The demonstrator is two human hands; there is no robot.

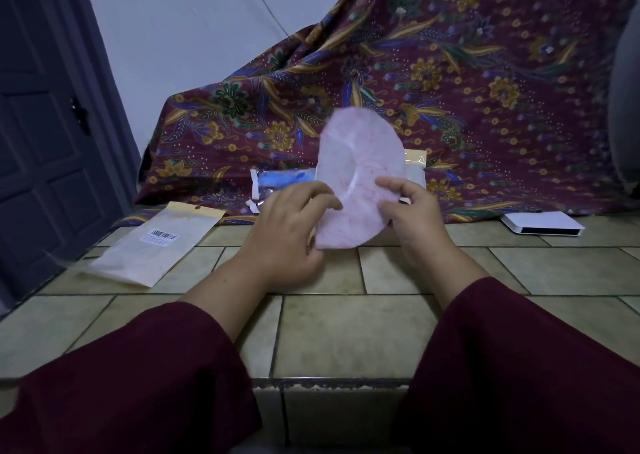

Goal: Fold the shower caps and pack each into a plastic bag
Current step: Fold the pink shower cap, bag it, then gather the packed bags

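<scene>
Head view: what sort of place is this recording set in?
Probably a room in a home, with the person working at floor level: a tiled floor, a dark panelled door at left, and a floral batik cloth draped over something bulky behind.

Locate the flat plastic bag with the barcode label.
In the head view, the flat plastic bag with the barcode label lies on the tiled floor, left of the left hand.
</scene>
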